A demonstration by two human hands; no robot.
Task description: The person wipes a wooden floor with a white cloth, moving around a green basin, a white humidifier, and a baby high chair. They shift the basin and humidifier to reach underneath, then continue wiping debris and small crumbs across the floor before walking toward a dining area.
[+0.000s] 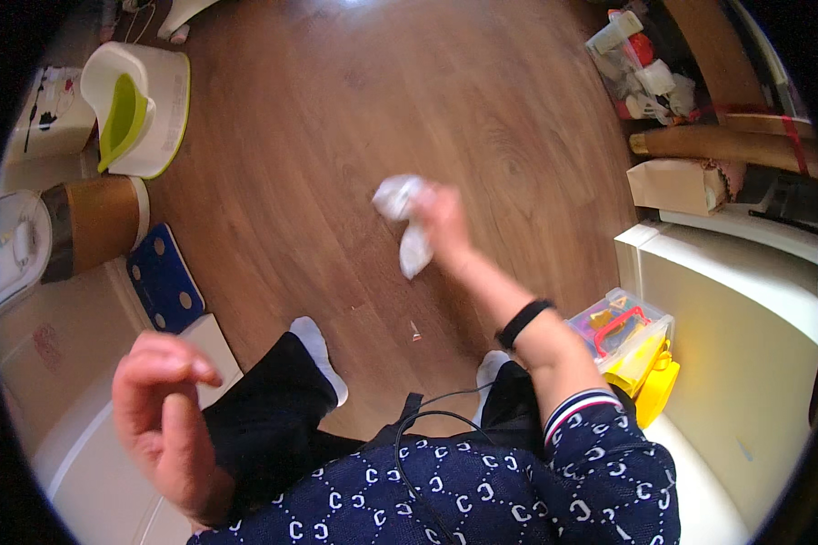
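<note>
My right hand (442, 216), blurred, is stretched out over the wood-look floor (279, 197) with its fingers closed on a crumpled white cloth or tissue (416, 248). Parts of this white thing stick out on both sides of the fingers. Whether it touches the floor I cannot tell. My left hand (163, 409) is raised at the lower left, loosely curled, thumb apart from the fingers and nothing between them. A small scrap (416, 332) lies on the floor between my feet in white socks (319, 357).
Along the left stand a white and green child's potty (167, 116) and a blue bathroom scale (165, 279). A clear plastic box (617, 320) with a red handle and a yellow bag (656, 394) are by my right leg. A clear bin of items (644, 75) sits at upper right.
</note>
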